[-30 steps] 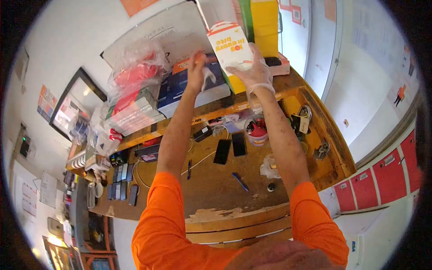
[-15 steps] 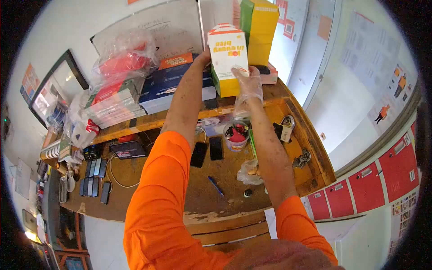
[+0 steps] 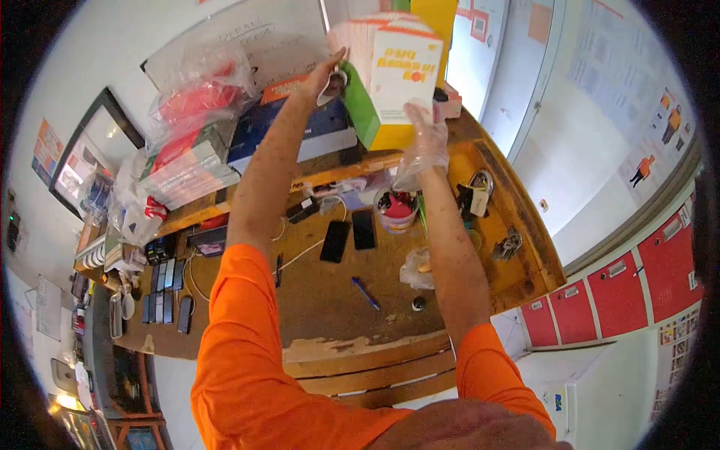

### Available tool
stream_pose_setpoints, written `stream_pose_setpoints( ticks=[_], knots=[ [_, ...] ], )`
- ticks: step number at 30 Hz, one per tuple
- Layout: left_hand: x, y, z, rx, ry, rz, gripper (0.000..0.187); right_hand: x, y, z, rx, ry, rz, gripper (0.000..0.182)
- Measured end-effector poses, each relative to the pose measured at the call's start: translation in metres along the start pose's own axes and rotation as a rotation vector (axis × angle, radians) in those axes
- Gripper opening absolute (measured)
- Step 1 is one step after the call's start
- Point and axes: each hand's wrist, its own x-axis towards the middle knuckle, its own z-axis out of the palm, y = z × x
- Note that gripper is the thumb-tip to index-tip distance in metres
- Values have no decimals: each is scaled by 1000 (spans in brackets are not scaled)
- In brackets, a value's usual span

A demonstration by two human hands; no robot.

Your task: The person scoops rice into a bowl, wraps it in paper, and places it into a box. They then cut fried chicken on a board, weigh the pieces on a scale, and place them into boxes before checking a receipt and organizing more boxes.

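A bundle of printed food cartons (image 3: 409, 67) is held up over the shelf, white in front with orange lettering, yellow at the bottom and green along the left side. My left hand (image 3: 324, 77) grips its left edge, with the fingers partly hidden. My right hand (image 3: 426, 139), in a clear plastic glove, holds the lower right of the front panel, thumb across the white face. Just behind stands a taller yellow stack (image 3: 442, 34). Left of the cartons, a dark blue stack of boxes (image 3: 292, 135) lies on the shelf.
Below on the wooden desk (image 3: 322, 307) are two black phones (image 3: 335, 241), a blue pen (image 3: 366, 293) and a tub of small items (image 3: 396, 212). Several phones (image 3: 166, 289) lie at left. Plastic-wrapped red goods (image 3: 206, 105) sit on the shelf. Red lockers (image 3: 619, 292) stand at right.
The cartons have turned and shifted slightly right, so more of their green side and layered top shows. Both hands moved with them, the left one outward. The view has shifted a little.
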Motion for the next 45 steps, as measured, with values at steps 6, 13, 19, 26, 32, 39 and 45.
stream_pose_setpoints(
  ticks=[6, 13, 19, 26, 32, 39, 45],
  knots=[
    [-159, 32, 39, 61, 225, 184, 47, -79, -23, -9, 475, -96, 62, 51],
    [-453, -15, -4, -56, -95, 65, 87, -262, -11, 50, 412, -237, 672, 43],
    [-773, -53, 6, 191, 332, -261, 84, -540, -28, 115, 400, -871, 1167, 44],
    [-1146, -63, 32, -132, 978, -277, 79, -848, -56, 217, 301, -1733, 1494, 46],
    [-1329, -61, 25, -6, 1422, -320, 90, -1017, -64, 347, 12, -2076, 1507, 47],
    [-1544, -116, 6, -86, 1725, -206, 104, -1269, -52, 479, 12, -2362, 1377, 49],
    [-1738, -115, 44, -270, 2205, -123, 88, -1542, -180, 614, -27, -2980, 363, 54]
  ],
)
